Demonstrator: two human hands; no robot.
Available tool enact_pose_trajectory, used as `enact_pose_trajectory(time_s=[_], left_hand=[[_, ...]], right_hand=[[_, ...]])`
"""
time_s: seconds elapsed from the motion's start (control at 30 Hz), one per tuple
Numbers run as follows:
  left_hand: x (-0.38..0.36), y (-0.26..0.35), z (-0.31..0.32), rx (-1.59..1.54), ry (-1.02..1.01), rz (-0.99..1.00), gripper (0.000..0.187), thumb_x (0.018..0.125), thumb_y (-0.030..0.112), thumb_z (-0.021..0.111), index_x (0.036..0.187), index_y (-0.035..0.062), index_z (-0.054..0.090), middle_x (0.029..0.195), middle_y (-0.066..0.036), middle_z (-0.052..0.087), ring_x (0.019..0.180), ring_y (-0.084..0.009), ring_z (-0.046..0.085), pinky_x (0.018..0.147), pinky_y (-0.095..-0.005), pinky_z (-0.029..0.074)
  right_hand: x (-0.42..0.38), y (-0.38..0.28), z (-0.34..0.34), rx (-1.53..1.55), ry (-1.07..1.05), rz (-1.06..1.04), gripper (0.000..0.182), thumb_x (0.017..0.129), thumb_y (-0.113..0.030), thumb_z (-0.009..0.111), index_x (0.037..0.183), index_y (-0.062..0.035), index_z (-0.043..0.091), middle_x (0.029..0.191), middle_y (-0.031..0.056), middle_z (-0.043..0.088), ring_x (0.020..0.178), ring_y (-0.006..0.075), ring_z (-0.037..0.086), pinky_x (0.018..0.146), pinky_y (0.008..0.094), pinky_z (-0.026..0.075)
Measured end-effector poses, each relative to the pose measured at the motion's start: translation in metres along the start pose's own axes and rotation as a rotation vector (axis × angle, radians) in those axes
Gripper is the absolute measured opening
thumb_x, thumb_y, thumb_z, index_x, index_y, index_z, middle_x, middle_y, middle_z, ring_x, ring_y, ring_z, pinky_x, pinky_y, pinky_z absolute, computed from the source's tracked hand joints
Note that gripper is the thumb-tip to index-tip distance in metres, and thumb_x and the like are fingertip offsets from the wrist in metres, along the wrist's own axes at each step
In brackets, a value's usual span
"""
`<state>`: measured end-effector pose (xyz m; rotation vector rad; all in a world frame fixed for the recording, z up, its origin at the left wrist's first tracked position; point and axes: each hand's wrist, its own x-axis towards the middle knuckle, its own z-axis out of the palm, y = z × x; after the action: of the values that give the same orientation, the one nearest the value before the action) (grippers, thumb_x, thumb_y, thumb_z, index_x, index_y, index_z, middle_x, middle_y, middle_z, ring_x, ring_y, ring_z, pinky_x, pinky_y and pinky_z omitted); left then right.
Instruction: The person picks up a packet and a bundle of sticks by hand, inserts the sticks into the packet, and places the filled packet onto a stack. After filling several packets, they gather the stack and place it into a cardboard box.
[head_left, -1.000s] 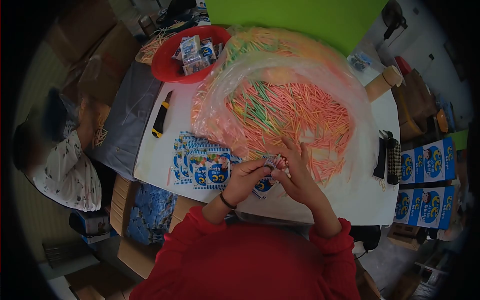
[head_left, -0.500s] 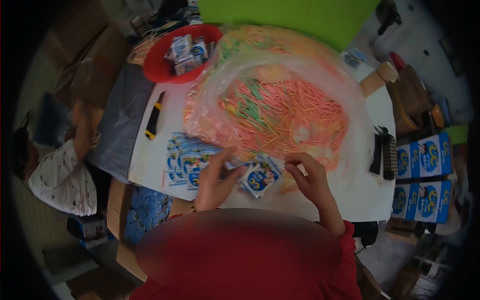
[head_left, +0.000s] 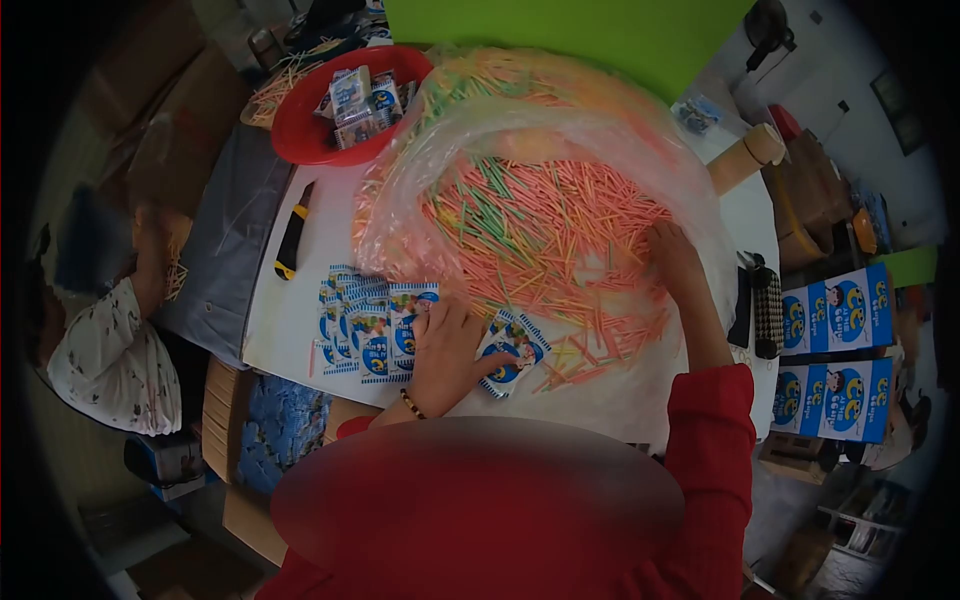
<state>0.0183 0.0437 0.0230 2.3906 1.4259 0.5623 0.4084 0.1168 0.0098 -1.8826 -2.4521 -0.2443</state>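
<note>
My left hand (head_left: pixel 446 352) lies palm down over the small blue-and-white printed packets, fingers spread. Under and beside its fingertips is a packet (head_left: pixel 403 312), and its thumb reaches onto another packet (head_left: pixel 514 352) to the right. More packets (head_left: pixel 347 318) overlap in a group left of the hand. At the right side of a large clear plastic bag (head_left: pixel 415 205), my right hand (head_left: pixel 677 262) touches the heap of thin pink, green and yellow sticks (head_left: pixel 545 215). Its fingers are curled close together, and the sticks hide what the fingertips hold, if anything.
A red bowl (head_left: pixel 290 125) with wrapped packs stands back left, near a yellow-black box cutter (head_left: pixel 293 232). Loose sticks (head_left: pixel 590 360) lie in front of the bag. Blue printed boxes (head_left: pixel 835 312) are stacked at right. An open carton (head_left: pixel 222 410) stands front left; another person's arm (head_left: pixel 150 260) is at far left.
My right hand has moved away from the front packet, up and right, to the heap of sticks. My left hand has come down flat onto the packets with its fingers spread.
</note>
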Motion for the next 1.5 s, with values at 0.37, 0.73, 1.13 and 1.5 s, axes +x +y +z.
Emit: enact_pose_trajectory(time_s=[0.37,0.73,1.13,1.5], left_hand=[[0.002,-0.01,0.021,-0.107,0.093,0.079,0.024,0.073,0.018,0.074,0.092,0.007,0.063,0.085,-0.006,0.059,0.089,-0.0262,0.055,0.082,-0.0406,0.036],[0.009,-0.006,0.011,-1.002,0.113,-0.25,0.023,0.086,-0.001,0.062,0.109,0.0025,0.059,0.096,-0.005,0.066,0.088,-0.0195,0.066,0.074,-0.0309,0.052],[0.02,-0.015,0.02,-0.783,-0.034,-0.163,0.039,0.092,0.01,0.058,0.129,0.0036,0.052,0.118,-0.007,0.06,0.104,-0.0166,0.056,0.089,-0.0326,0.044],[0.027,-0.021,0.02,-0.528,0.315,0.124,0.024,0.089,0.008,0.063,0.112,0.0017,0.066,0.099,-0.009,0.067,0.089,-0.0197,0.061,0.078,-0.0309,0.047]], right_hand=[[-0.014,-0.077,0.012,1.413,0.524,0.441,0.02,0.097,-0.008,0.051,0.115,-0.002,0.058,0.101,0.0058,0.064,0.096,0.0143,0.059,0.085,0.0276,0.046],[-0.011,-0.094,0.029,1.866,0.478,0.592,0.015,0.097,-0.009,0.052,0.11,-0.0025,0.056,0.09,0.0036,0.059,0.079,0.0102,0.054,0.074,0.0242,0.046],[-0.02,-0.123,0.028,1.522,0.279,0.459,0.015,0.101,-0.013,0.046,0.104,-0.0032,0.057,0.112,0.0071,0.061,0.105,0.0136,0.057,0.096,0.0304,0.044],[-0.026,-0.122,0.022,1.479,0.371,0.536,0.022,0.102,-0.018,0.044,0.111,-0.0035,0.058,0.12,0.0124,0.062,0.114,0.0201,0.058,0.099,0.0349,0.045]])
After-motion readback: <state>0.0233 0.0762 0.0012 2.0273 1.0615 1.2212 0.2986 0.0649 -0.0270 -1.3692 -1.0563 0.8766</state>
